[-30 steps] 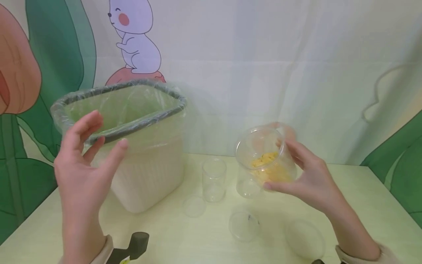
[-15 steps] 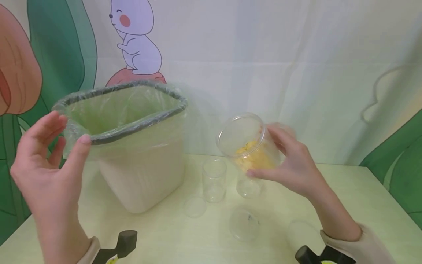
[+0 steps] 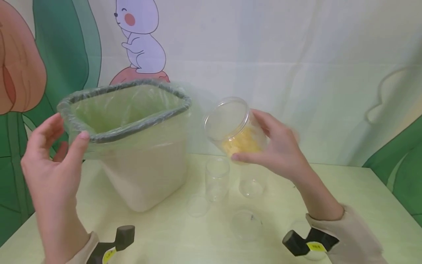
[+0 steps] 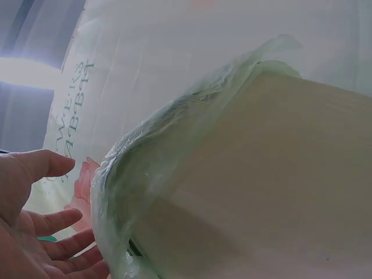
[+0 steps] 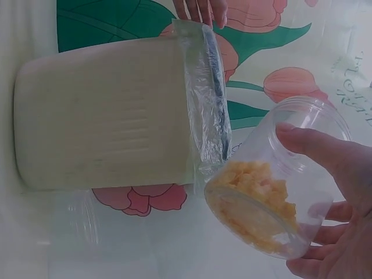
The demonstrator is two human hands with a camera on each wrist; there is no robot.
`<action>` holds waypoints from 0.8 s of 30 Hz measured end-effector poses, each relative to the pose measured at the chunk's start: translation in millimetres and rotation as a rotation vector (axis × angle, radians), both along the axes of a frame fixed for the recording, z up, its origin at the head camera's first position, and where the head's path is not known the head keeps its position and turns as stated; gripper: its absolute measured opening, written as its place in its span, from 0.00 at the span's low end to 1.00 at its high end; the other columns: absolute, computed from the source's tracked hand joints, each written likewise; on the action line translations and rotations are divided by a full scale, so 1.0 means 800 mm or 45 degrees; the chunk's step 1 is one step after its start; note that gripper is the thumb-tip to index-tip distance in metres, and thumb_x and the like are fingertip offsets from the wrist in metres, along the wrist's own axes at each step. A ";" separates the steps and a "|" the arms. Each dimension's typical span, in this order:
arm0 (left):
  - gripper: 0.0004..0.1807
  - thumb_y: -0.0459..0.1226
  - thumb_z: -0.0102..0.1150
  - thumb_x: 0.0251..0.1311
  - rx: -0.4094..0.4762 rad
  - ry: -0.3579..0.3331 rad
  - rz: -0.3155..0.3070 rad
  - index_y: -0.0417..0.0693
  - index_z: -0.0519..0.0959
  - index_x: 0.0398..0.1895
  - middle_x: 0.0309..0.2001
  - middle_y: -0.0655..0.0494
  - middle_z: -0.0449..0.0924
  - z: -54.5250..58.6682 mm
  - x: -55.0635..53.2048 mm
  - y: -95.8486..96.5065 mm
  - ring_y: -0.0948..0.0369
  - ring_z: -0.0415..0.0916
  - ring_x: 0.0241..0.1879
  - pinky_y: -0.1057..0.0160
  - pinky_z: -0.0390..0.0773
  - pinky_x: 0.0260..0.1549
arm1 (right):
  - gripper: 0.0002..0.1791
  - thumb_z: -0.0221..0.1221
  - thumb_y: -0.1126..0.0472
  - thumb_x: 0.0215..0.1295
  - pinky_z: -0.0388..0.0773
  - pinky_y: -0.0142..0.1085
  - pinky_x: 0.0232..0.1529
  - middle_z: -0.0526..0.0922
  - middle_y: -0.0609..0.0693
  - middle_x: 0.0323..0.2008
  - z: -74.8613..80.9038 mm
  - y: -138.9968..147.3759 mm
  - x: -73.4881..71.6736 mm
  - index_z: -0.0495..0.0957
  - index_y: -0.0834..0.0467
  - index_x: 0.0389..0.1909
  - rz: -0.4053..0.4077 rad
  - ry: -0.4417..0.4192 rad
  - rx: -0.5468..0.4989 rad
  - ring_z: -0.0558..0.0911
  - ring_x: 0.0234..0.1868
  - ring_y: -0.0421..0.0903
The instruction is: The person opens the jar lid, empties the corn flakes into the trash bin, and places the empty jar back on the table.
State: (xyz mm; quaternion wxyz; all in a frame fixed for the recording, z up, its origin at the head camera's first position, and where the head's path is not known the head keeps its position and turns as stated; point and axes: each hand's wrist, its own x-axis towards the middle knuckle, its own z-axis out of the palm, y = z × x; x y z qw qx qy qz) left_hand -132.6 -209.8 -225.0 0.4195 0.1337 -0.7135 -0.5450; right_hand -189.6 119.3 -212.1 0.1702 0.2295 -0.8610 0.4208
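Observation:
My right hand [image 3: 280, 146] grips a clear plastic jar [image 3: 227, 121], tilted with its uncovered mouth toward the bin. Yellow chunks [image 5: 256, 197] lie gathered low inside it. The jar is raised above the table, right of a pale trash bin [image 3: 148, 172] lined with a thin green bag [image 3: 132, 102] and topped by a dark rim. At the bin's left corner is my left hand [image 3: 54, 157], thumb and fingers spread around the rim. In the left wrist view its fingers [image 4: 58, 224] are extended beside the bag's edge, holding nothing.
Two clear containers [image 3: 217, 179] stand on the table right of the bin. Several clear round lids lie nearer the front, one [image 3: 247, 224] with a dark mark. A printed fabric backdrop [image 3: 280, 55] hangs behind.
My right hand has carried the jar left and upward, closer to the bin. My left hand has moved left from in front of the bin to the rim's left corner.

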 end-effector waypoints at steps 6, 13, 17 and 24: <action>0.29 0.40 0.58 0.57 -0.050 -0.173 -0.020 0.58 0.65 0.63 0.61 0.60 0.64 -0.002 -0.007 -0.004 0.66 0.59 0.59 0.64 0.60 0.61 | 0.49 0.75 0.55 0.34 0.63 0.43 0.61 0.70 0.49 0.59 0.005 -0.012 -0.008 0.64 0.56 0.62 0.018 -0.005 0.004 0.66 0.62 0.46; 0.30 0.46 0.55 0.59 -0.075 -0.331 -0.036 0.62 0.61 0.65 0.64 0.61 0.61 -0.006 -0.011 -0.015 0.65 0.56 0.63 0.61 0.60 0.61 | 0.49 0.75 0.54 0.33 0.66 0.44 0.58 0.70 0.48 0.59 0.013 -0.030 -0.020 0.64 0.56 0.62 0.001 -0.005 0.059 0.68 0.60 0.46; 0.31 0.50 0.51 0.60 -0.107 -0.425 -0.050 0.64 0.58 0.67 0.67 0.62 0.57 -0.008 -0.012 -0.019 0.62 0.53 0.66 0.53 0.59 0.61 | 0.49 0.75 0.54 0.33 0.69 0.44 0.54 0.71 0.47 0.58 0.018 -0.041 -0.025 0.64 0.55 0.62 -0.007 0.013 0.087 0.70 0.57 0.45; 0.31 0.53 0.48 0.61 -0.105 -0.460 -0.174 0.67 0.55 0.68 0.70 0.59 0.49 -0.010 -0.012 -0.025 0.55 0.47 0.68 0.42 0.55 0.60 | 0.49 0.75 0.54 0.33 0.70 0.42 0.52 0.72 0.49 0.57 0.026 -0.057 -0.038 0.64 0.57 0.62 -0.007 0.077 0.110 0.71 0.55 0.46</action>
